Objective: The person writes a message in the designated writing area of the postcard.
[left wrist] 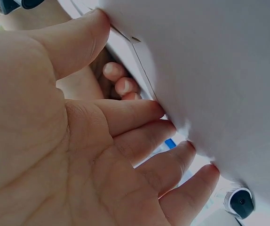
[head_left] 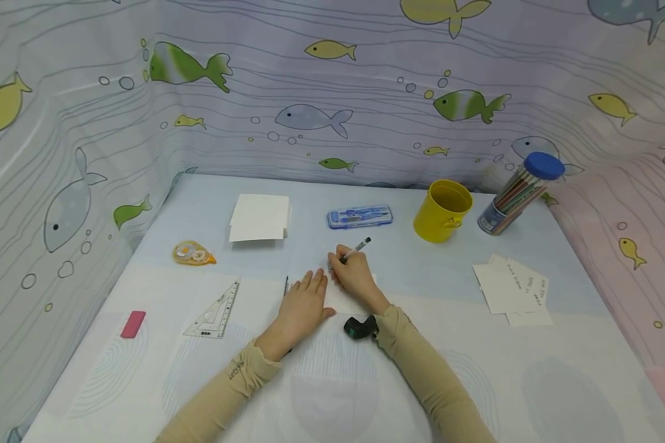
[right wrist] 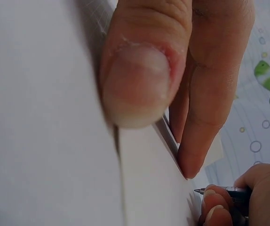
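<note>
Near the table's middle, my right hand (head_left: 354, 277) pinches a clear-barrelled pen (head_left: 357, 248), its dark end pointing up and away. In the right wrist view the pen tip (right wrist: 200, 190) is beside a white paper (right wrist: 146, 183). My left hand (head_left: 302, 311) rests on the white paper (head_left: 346, 300) with fingers straight and spread. Its fingertips and thumb touch the sheet in the left wrist view. A thin dark stick (head_left: 286, 286) lies left of that hand, partly hidden by it. The left thumb (right wrist: 137, 84) looms large in the right wrist view.
Left are a pink eraser (head_left: 133, 324), clear set square (head_left: 217, 315) and correction tape (head_left: 193, 253). Behind stand a white card stack (head_left: 259, 217), blue geometry set (head_left: 360, 216), yellow bucket (head_left: 435, 218) and pencil jar (head_left: 512, 200). Written cards (head_left: 504, 289) lie right.
</note>
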Demonstrator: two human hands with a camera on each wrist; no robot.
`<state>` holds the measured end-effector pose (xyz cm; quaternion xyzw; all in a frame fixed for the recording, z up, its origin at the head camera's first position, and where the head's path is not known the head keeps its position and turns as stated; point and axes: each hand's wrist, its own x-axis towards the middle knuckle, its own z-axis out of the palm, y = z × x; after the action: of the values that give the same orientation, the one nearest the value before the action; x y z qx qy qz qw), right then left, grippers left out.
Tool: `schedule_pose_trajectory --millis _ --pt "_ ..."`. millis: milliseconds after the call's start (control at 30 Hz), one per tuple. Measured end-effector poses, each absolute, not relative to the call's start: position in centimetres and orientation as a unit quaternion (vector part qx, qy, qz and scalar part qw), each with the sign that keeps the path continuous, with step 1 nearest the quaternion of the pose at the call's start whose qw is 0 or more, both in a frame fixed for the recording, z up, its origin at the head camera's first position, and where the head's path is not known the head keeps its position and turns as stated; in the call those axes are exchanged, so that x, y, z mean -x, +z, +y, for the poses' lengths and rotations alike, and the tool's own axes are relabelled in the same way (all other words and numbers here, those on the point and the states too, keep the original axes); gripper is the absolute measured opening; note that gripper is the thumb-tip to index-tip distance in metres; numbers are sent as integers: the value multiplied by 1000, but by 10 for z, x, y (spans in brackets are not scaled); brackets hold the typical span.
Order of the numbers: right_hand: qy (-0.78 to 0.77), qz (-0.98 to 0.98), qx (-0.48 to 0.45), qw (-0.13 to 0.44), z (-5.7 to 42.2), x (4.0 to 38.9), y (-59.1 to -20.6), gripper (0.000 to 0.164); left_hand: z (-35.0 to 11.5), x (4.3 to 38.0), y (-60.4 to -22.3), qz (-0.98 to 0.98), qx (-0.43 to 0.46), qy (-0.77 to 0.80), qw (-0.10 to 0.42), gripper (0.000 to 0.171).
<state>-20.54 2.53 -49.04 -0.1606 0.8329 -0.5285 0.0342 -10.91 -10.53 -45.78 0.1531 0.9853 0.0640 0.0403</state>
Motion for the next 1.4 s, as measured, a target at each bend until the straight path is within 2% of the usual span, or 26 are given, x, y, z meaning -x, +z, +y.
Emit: schedule_pose_trajectory --millis 433,1400 --pt "-531 832 160 26 25 207 -491 34 -106 109 -454 985 -156 61 35 74" --pt "-548 820 156 59 25 207 -496 34 -107 108 -456 985 -157 57 34 73"
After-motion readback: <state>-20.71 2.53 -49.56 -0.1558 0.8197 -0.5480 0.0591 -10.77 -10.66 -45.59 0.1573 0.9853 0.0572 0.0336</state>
